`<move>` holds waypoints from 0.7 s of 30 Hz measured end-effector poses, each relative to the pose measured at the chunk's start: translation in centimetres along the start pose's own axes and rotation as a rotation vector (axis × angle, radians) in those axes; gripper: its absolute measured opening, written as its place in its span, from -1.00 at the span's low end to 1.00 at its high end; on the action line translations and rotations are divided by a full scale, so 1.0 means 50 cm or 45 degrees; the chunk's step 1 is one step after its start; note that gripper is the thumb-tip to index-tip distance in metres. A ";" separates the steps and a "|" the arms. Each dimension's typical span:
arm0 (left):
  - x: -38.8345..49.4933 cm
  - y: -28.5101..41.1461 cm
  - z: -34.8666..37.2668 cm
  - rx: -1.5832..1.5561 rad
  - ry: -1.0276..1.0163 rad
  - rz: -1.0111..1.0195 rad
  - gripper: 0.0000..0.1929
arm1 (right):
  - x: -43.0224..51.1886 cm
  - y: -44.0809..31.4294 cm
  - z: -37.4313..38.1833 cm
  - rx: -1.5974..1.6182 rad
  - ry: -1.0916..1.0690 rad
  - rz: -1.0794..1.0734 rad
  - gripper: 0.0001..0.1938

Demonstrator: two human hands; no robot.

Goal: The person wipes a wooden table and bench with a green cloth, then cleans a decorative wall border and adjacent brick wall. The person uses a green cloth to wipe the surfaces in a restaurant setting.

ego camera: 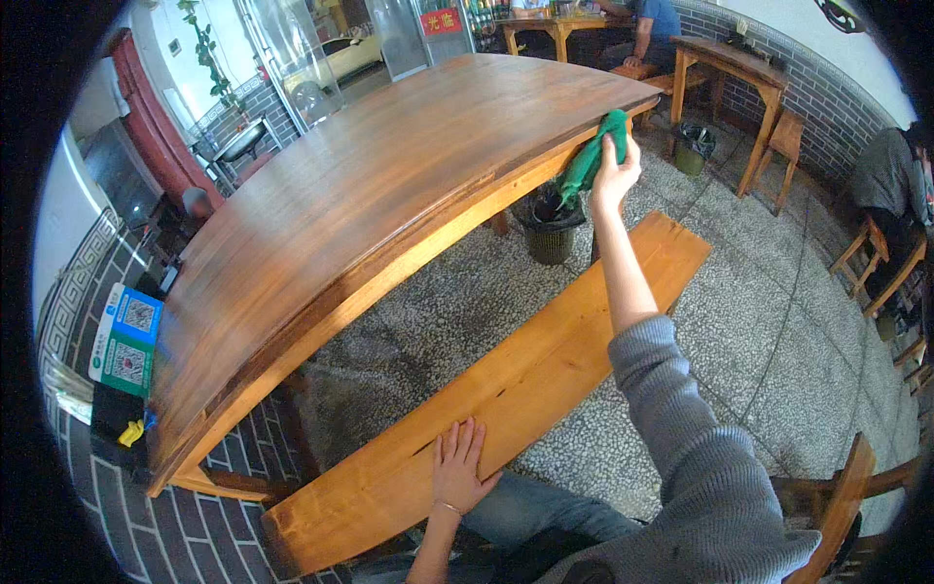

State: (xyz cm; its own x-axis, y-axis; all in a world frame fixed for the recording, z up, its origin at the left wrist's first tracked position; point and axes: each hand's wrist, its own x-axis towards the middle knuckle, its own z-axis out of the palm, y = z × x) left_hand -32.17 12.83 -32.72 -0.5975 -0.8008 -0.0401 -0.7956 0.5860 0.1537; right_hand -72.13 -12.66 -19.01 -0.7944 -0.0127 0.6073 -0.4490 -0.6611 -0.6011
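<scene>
A green cloth (588,162) is bunched in my right hand (617,166), which holds it against the front edge of a brown wooden table (394,175), near the table's far right corner. Some of the cloth hangs below the tabletop's edge. My left hand (461,467) lies palm down on a long wooden bench (540,365), fingers spread, with nothing held in it. A thin bracelet circles that wrist. The bench stands alongside the table, with speckled floor between them.
A lined waste bin (550,237) stands beneath the table's right end. At the left wall is a sign with printed codes (125,339) beside a small yellow object (131,433). Other people sit at the back (649,33) and far right (883,175), near wooden tables and stools.
</scene>
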 end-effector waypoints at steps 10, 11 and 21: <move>-0.010 -0.011 -0.005 -0.007 0.045 -0.013 -0.12 | 0.215 0.110 -0.036 -0.009 0.044 0.468 -0.74; -0.008 -0.011 -0.004 -0.010 0.057 -0.006 -0.12 | 0.214 0.114 -0.040 0.136 0.090 0.474 -0.73; 0.002 -0.003 -0.010 -0.047 0.032 -0.013 -0.12 | 0.135 0.089 -0.038 -0.120 -0.124 -0.002 -0.71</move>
State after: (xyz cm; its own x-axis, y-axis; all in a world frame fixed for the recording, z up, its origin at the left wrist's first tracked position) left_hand -32.05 12.61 -32.25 -0.5866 -0.8097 -0.0174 -0.7970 0.5733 0.1900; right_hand -80.27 -14.27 -18.54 -0.7522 -0.0871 0.6531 -0.4905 -0.5878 -0.6433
